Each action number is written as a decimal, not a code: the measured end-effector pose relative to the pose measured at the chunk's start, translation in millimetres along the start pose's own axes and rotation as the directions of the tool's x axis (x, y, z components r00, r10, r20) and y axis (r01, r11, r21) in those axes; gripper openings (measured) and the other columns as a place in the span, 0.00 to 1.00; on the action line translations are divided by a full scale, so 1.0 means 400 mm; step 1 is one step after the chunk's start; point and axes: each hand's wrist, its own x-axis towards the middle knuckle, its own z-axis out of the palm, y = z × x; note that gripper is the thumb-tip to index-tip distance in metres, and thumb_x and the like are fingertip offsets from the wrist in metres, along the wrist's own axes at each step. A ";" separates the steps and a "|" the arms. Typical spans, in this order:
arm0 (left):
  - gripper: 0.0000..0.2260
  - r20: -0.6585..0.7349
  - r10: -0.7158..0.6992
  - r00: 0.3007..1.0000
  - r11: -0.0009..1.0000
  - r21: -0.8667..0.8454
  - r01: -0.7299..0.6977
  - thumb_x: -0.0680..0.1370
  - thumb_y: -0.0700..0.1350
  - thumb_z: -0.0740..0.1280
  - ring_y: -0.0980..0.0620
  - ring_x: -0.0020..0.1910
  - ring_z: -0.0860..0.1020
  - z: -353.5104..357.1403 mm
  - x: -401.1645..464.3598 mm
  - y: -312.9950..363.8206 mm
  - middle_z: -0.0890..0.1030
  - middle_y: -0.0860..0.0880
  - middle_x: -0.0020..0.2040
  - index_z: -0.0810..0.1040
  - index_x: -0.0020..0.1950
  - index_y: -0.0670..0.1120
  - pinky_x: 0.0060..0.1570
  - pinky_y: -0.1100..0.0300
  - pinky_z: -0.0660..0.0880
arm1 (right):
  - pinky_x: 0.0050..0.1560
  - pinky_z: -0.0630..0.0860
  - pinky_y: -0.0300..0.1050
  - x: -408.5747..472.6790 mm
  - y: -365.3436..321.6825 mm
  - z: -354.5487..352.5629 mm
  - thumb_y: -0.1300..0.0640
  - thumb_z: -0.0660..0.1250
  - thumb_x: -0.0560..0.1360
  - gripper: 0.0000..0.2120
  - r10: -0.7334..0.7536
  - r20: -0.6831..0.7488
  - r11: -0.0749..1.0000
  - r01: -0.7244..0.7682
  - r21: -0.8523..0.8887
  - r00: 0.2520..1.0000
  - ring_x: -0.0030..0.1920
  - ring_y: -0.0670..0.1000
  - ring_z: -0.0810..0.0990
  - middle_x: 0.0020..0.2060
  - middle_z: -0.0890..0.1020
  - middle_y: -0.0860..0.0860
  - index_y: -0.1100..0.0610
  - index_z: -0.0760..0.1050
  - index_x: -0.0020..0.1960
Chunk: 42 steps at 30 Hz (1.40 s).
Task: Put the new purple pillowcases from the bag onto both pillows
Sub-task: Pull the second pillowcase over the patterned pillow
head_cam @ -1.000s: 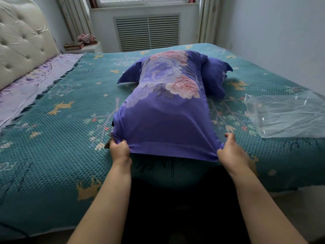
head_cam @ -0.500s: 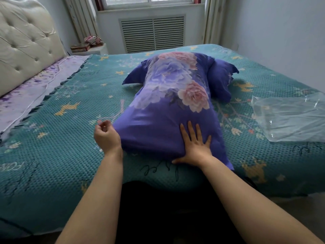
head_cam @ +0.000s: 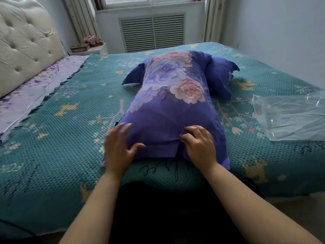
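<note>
Head view showed your left hand (head_cam: 118, 150) laid on the near left corner of the purple floral pillowcase (head_cam: 173, 110), its fingers (head_cam: 123, 128) straight and spread, the thumb splayed out toward the middle, gripping nothing. Your right hand (head_cam: 199, 144) rested on the near end just beside the slit in the hem; its fingers were bent at the knuckles with the tips pressed into the cloth, and whether they pinched any fabric could not be told. That case covered 1 pillow lying lengthwise on the teal bedspread (head_cam: 52, 147), its near end at the bed's edge. A second purple-cased pillow (head_cam: 219, 76) lay behind it, touching its far right side. The clear plastic bag (head_cam: 290, 117) sat flat to your right, apart from both pillows. Dark cursive stitching on the bedspread below the hem was too distorted to read.
</note>
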 end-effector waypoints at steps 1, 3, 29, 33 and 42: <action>0.41 0.135 0.124 0.983 0.992 0.014 -0.127 0.63 0.64 0.72 0.43 0.68 0.65 0.007 0.013 0.033 0.69 0.44 0.69 0.66 0.71 0.49 0.68 0.48 0.61 | 0.56 0.72 0.51 0.002 -0.003 0.001 0.54 0.66 0.75 0.08 -0.015 -0.019 1.000 0.015 0.022 1.000 0.55 0.55 0.78 0.51 0.82 0.51 0.55 0.82 0.44; 0.43 0.295 0.265 0.918 0.949 0.088 -0.302 0.62 0.63 0.72 0.43 0.71 0.62 0.027 0.018 0.088 0.64 0.45 0.74 0.61 0.74 0.54 0.70 0.46 0.60 | 0.55 0.73 0.47 0.007 -0.015 -0.014 0.57 0.64 0.76 0.08 -0.023 -0.058 0.993 0.030 0.112 0.998 0.52 0.54 0.79 0.48 0.83 0.51 0.57 0.81 0.45; 0.10 0.593 0.075 0.801 0.984 0.086 -0.156 0.73 0.42 0.60 0.41 0.50 0.78 0.001 -0.010 0.167 0.79 0.43 0.48 0.78 0.51 0.44 0.44 0.51 0.75 | 0.37 0.69 0.48 -0.028 -0.081 -0.054 0.58 0.63 0.72 0.15 0.200 0.603 0.979 -0.177 -0.099 0.772 0.48 0.60 0.79 0.48 0.80 0.55 0.54 0.71 0.58; 0.02 0.362 0.238 0.901 0.963 0.029 -0.266 0.67 0.43 0.61 0.42 0.35 0.75 -0.014 0.001 0.149 0.74 0.46 0.34 0.72 0.35 0.46 0.30 0.53 0.72 | 0.41 0.69 0.49 -0.072 -0.086 -0.048 0.60 0.60 0.62 0.18 0.137 0.170 0.986 -0.150 0.069 0.976 0.45 0.58 0.74 0.45 0.77 0.55 0.56 0.74 0.52; 0.09 0.358 0.210 0.910 0.944 0.169 -0.284 0.66 0.43 0.55 0.43 0.34 0.76 0.020 0.006 0.146 0.74 0.48 0.33 0.74 0.35 0.48 0.29 0.55 0.70 | 0.45 0.71 0.45 -0.024 -0.066 -0.099 0.62 0.59 0.73 0.13 0.132 0.811 0.990 -0.125 -0.073 0.570 0.57 0.54 0.72 0.53 0.79 0.49 0.52 0.77 0.54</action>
